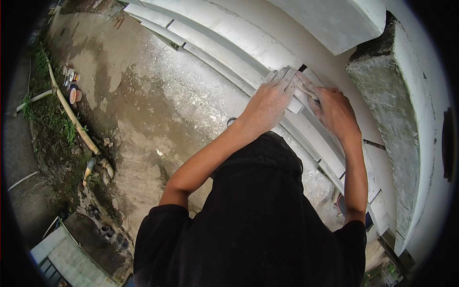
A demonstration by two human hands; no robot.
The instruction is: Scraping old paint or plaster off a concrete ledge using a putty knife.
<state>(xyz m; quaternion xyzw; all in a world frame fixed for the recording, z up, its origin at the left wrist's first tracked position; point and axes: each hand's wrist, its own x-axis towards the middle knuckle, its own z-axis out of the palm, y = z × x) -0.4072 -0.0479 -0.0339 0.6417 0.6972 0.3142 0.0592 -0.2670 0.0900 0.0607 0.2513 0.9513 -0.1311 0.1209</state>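
My left hand (274, 97), coated in pale dust, lies with its fingers together over a small white piece (296, 106) at the stepped white ledge (229, 57). One squared end of that piece sticks out below my palm. My right hand (331, 106) is bent close beside it, its fingertips reaching to my left fingers. Something small and yellowish shows between its thumb and fingers; what it is, I cannot tell. Dust whitens those fingertips too. The undersides of both hands are hidden.
White dust covers the concrete floor (193, 97) along the ledge. A rough grey and white concrete block (387, 97) juts out at right. A long pipe (68, 107), several small containers (73, 84) and some footwear (113, 236) lie along the left side.
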